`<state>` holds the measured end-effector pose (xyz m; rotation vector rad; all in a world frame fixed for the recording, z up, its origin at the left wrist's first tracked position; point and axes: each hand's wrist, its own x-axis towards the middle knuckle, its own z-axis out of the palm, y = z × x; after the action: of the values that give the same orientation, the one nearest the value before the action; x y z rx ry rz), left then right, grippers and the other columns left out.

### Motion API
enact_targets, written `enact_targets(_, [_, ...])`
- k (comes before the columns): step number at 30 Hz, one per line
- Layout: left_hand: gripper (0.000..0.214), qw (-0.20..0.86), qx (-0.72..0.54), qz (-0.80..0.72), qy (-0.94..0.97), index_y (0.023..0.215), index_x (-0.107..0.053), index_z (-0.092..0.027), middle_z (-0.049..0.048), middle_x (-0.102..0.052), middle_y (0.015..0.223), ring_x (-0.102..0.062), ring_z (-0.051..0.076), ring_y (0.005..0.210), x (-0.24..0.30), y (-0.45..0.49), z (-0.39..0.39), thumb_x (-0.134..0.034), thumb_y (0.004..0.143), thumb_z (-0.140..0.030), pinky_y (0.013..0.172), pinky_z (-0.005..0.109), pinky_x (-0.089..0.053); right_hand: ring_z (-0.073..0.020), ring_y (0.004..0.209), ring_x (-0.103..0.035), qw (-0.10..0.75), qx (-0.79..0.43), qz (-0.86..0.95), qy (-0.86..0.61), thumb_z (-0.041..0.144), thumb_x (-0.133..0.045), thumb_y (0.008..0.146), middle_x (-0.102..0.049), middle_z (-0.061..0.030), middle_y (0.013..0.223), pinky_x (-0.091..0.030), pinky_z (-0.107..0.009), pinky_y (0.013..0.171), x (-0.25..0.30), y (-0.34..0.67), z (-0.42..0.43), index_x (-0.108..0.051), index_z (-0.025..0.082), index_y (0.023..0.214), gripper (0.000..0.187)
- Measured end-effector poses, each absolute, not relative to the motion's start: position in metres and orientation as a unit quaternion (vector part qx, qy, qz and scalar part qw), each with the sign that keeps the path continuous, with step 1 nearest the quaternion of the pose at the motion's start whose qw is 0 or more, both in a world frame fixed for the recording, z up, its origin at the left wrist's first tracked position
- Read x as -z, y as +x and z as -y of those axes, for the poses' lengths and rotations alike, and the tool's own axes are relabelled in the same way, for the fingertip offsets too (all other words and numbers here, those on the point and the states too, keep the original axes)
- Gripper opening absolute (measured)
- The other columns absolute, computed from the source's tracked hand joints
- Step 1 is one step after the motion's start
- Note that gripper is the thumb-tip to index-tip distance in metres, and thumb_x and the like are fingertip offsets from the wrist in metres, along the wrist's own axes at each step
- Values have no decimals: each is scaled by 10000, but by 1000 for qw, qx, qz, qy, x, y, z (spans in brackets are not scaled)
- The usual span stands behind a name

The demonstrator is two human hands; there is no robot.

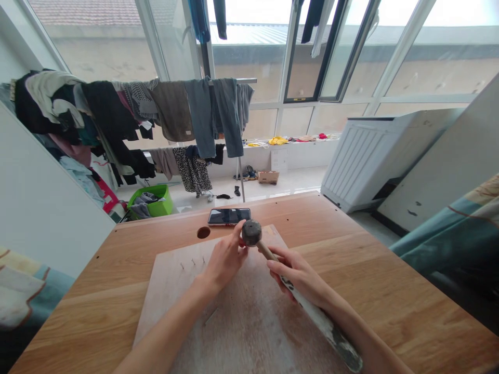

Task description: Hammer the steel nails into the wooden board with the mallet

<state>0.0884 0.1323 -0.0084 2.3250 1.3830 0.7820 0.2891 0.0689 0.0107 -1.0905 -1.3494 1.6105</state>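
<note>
My right hand (pixel 290 270) is wrapped round the upper handle of a hammer (pixel 312 306), which has a rounded dark head and a worn, paint-stained shaft. The head is raised over the far part of a pale wooden board (pixel 171 291). My left hand (pixel 228 257) rests at the board beside the head, fingers pinched together; the head partly hides the fingertips, so what they hold cannot be made out. Left of that hand, three nails (pixel 193 262) stand upright in the board. Another nail (pixel 211 317) lies loose, nearer to me.
Beneath the board is a wooden table (pixel 374 275). A phone (pixel 229 216) and a round hole (pixel 203 232) are near its far edge. Beyond stand a laundry rack (pixel 247 81), a green basket (pixel 161 202) and a white ribbed appliance (pixel 343 161). Curtains (pixel 448 234) hang at both sides.
</note>
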Motion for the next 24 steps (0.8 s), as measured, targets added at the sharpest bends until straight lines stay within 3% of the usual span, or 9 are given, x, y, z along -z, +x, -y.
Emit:
enact_targets(4, [601, 127, -292, -453, 833, 1380, -422, -208, 103, -599, 1177, -626, 256, 1052, -13, 79, -127, -671, 833, -196, 868, 375, -522, -65, 341, -449, 391, -625, 516, -437, 457, -632, 868, -510, 80, 606, -361, -150, 261, -13, 289, -68, -565, 175, 1295, 516])
enact_targets(6, [321, 113, -269, -451, 844, 1178, -551, -212, 80, -579, 1139, -609, 246, 1050, -31, 68, -117, -628, 866, -233, 898, 374, -500, -60, 333, -439, 403, -621, 509, -438, 456, -629, 865, -507, 83, 604, -353, -148, 261, -15, 289, -68, -563, 176, 1288, 512])
enact_targets(8, [99, 111, -184, -451, 866, 984, -574, -215, 42, -596, 999, -624, 222, 897, -46, 54, -100, -559, 890, -241, 804, 352, -499, -58, 334, -437, 413, -616, 505, -442, 450, -628, 861, -508, 82, 612, -350, -147, 259, -15, 289, -68, -569, 178, 1271, 495])
enact_targets(11, [115, 133, -9, -422, 897, 938, -569, -228, 18, -625, 899, -633, 227, 818, -56, 33, -70, -538, 833, -195, 725, 337, -475, -57, 342, -442, 427, -608, 500, -445, 437, -633, 852, -514, 78, 636, -362, -153, 262, -15, 289, -69, -587, 185, 1229, 457])
enact_targets(15, [290, 113, 71, -430, 893, 931, -570, -211, 37, -647, 859, -636, 226, 775, -46, 22, -44, -455, 720, -48, 673, 319, -446, -59, 346, -444, 433, -602, 504, -443, 432, -633, 847, -515, 80, 627, -366, -156, 268, -13, 288, -70, -604, 183, 1192, 427])
enact_targets(20, [238, 139, 22, -408, 902, 842, -570, -214, 17, -641, 846, -615, 182, 707, -40, 35, -49, -465, 769, -13, 632, 284, -427, -63, 345, -443, 439, -595, 507, -443, 418, -625, 860, -515, 83, 612, -367, -160, 268, -12, 288, -71, -600, 179, 1200, 417])
enact_targets(24, [179, 221, -124, -367, 895, 878, -601, -228, -12, -646, 927, -626, 141, 798, -46, 54, -72, -528, 848, -68, 748, 246, -461, -63, 342, -432, 458, -593, 487, -450, 427, -631, 855, -517, 85, 614, -371, -165, 268, -12, 291, -73, -588, 195, 1233, 445])
